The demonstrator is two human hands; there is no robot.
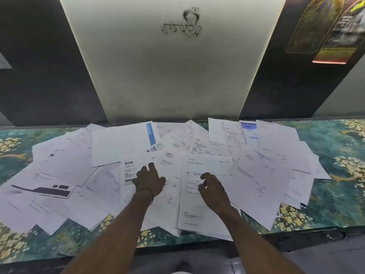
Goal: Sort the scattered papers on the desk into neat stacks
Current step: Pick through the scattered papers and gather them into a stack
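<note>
White printed papers lie scattered and overlapping across most of the desk, fanned out from the left edge to the right with corners hanging over the near edge; none are in a neat stack. Near the middle, the left hand rests palm-down on a sheet with a bold heading, its fingers straight and spread wide, pressing on the paper. A thin dark band circles that wrist. Just beside it, the right hand sits over a long upright sheet with its fingers curled and the tips near or on the page; whether they pinch the paper cannot be told. Behind the left hand lies a large sheet with a blue stripe, and far left a page with a dark graphic. The desk surface is teal with yellow flower patterns. Behind it stands a pale wall panel bearing a line drawing, flanked by dark walls, with glossy posters at upper right
</note>
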